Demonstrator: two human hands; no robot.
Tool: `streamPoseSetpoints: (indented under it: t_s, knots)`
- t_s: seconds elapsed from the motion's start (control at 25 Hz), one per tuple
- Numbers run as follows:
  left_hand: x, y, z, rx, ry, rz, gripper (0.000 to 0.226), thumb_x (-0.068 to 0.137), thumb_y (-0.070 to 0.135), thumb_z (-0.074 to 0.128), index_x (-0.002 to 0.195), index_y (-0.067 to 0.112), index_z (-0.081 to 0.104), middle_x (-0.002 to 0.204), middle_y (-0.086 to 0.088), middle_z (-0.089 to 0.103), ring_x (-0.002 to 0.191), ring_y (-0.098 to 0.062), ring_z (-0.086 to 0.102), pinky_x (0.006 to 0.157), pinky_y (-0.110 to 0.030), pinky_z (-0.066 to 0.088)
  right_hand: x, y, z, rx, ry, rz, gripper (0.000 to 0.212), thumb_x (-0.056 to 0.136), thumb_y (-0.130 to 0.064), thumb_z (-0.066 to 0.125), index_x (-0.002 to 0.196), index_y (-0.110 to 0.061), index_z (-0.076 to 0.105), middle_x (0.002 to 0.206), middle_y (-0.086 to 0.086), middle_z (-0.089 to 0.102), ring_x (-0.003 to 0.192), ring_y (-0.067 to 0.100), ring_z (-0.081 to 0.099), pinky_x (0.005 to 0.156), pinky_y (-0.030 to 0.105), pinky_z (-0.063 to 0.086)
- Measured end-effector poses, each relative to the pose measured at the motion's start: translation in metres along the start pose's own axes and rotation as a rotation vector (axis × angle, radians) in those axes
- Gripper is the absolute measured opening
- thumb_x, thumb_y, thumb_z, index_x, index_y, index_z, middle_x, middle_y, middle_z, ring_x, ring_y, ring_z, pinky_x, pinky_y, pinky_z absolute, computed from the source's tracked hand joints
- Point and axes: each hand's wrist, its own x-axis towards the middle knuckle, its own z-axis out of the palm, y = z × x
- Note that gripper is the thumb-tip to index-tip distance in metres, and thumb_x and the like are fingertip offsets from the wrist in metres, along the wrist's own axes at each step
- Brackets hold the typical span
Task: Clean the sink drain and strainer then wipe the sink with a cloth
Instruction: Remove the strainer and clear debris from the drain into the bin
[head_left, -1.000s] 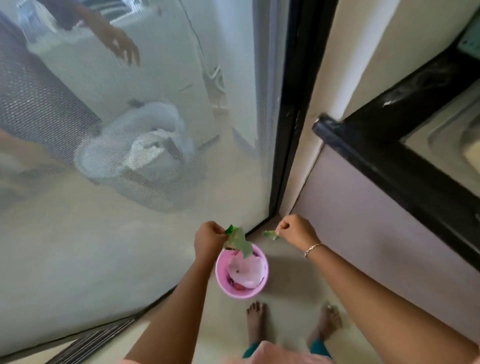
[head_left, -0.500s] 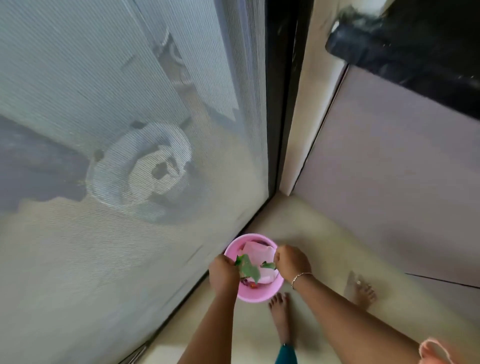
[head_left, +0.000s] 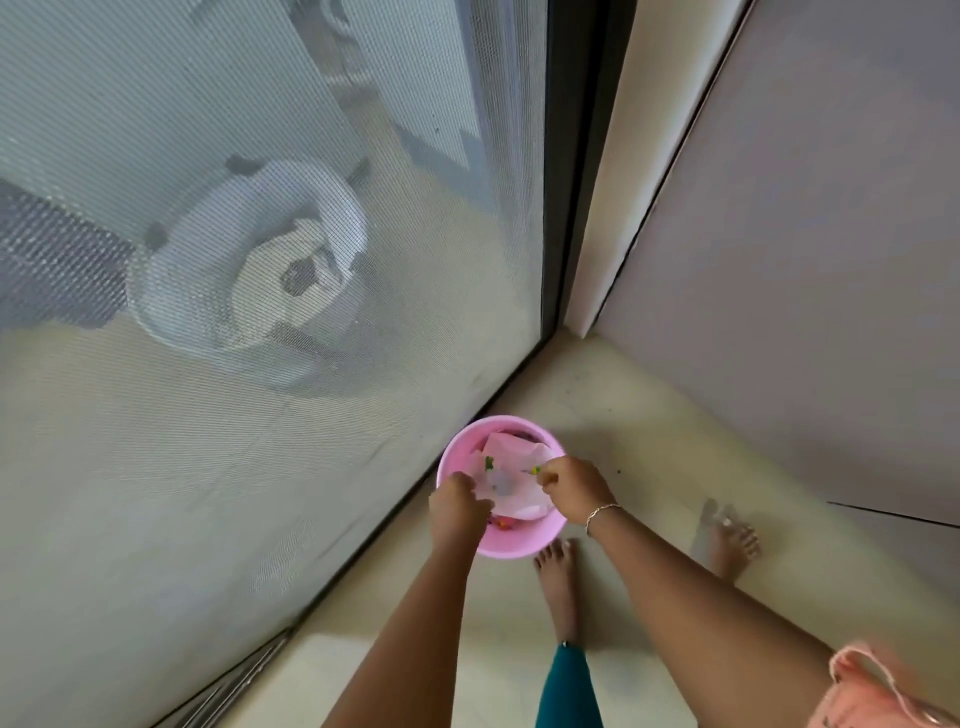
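Observation:
A small pink bin stands on the floor beside the screen door. Inside it lies a pale pink sheet with a green scrap on top. My left hand hovers over the bin's left rim with its fingers curled shut; nothing shows in it. Over the right rim, my right hand pinches a tiny green and yellow scrap at its fingertips. The sink, drain and strainer are out of view.
A mesh screen door with a dark frame fills the left side. A pale cabinet panel rises on the right. My bare feet stand on the beige floor just behind the bin.
The view dropped from the counter edge towards the floor. Both hands sank into the bin. The large green leaf that my left hand held is gone from it.

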Motion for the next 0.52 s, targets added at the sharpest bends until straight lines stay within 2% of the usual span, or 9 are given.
streamPoseSetpoints:
  t_s: [0.16, 0.24, 0.32, 0.4, 0.52]
  knots:
    - [-0.024, -0.001, -0.010, 0.066, 0.057, 0.126, 0.036, 0.084, 0.008, 0.058, 0.120, 0.005, 0.053, 0.121, -0.014, 0.061, 0.112, -0.027, 0.055, 0.085, -0.028, 0.045, -0.017, 0.000, -0.029, 0.042, 0.106, -0.008, 0.030, 0.084, 0.002, 0.046, 0.102, -0.006, 0.069, 0.110, 0.019, 0.069, 0.105, 0.033, 0.061, 0.088, 0.033, 0.047]
    - [-0.036, 0.005, -0.014, 0.166, 0.113, 0.254, 0.043, 0.087, 0.013, 0.054, 0.129, 0.009, 0.046, 0.130, -0.011, 0.055, 0.121, -0.026, 0.047, 0.092, -0.029, 0.042, -0.030, -0.001, -0.043, -0.040, 0.170, -0.056, 0.030, 0.084, 0.000, 0.046, 0.103, -0.007, 0.067, 0.110, 0.019, 0.068, 0.103, 0.033, 0.060, 0.082, 0.031, 0.046]
    - [-0.045, 0.012, -0.016, 0.303, 0.187, 0.371, 0.053, 0.092, 0.024, 0.046, 0.141, 0.011, 0.031, 0.146, -0.007, 0.040, 0.135, -0.024, 0.030, 0.105, -0.031, 0.033, -0.043, -0.004, -0.054, -0.163, 0.237, -0.140, 0.032, 0.085, -0.002, 0.044, 0.112, -0.009, 0.061, 0.119, 0.015, 0.061, 0.109, 0.031, 0.056, 0.087, 0.032, 0.044]
    - [-0.057, 0.024, -0.022, 0.409, 0.236, 0.470, 0.060, 0.096, 0.034, 0.036, 0.148, 0.014, 0.013, 0.157, -0.004, 0.015, 0.145, -0.024, 0.010, 0.116, -0.034, 0.018, -0.063, -0.009, -0.069, -0.283, 0.339, -0.243, 0.040, 0.087, -0.005, 0.045, 0.125, -0.012, 0.051, 0.130, 0.010, 0.052, 0.119, 0.029, 0.049, 0.096, 0.033, 0.041]
    - [-0.081, 0.047, -0.036, 0.483, 0.294, 0.600, 0.066, 0.096, 0.045, 0.027, 0.148, 0.016, -0.001, 0.158, -0.005, -0.010, 0.146, -0.025, -0.011, 0.119, -0.036, -0.001, -0.101, -0.022, -0.095, -0.408, 0.576, -0.404, 0.053, 0.077, -0.003, 0.064, 0.129, -0.006, 0.052, 0.134, 0.017, 0.054, 0.120, 0.035, 0.054, 0.096, 0.038, 0.048]
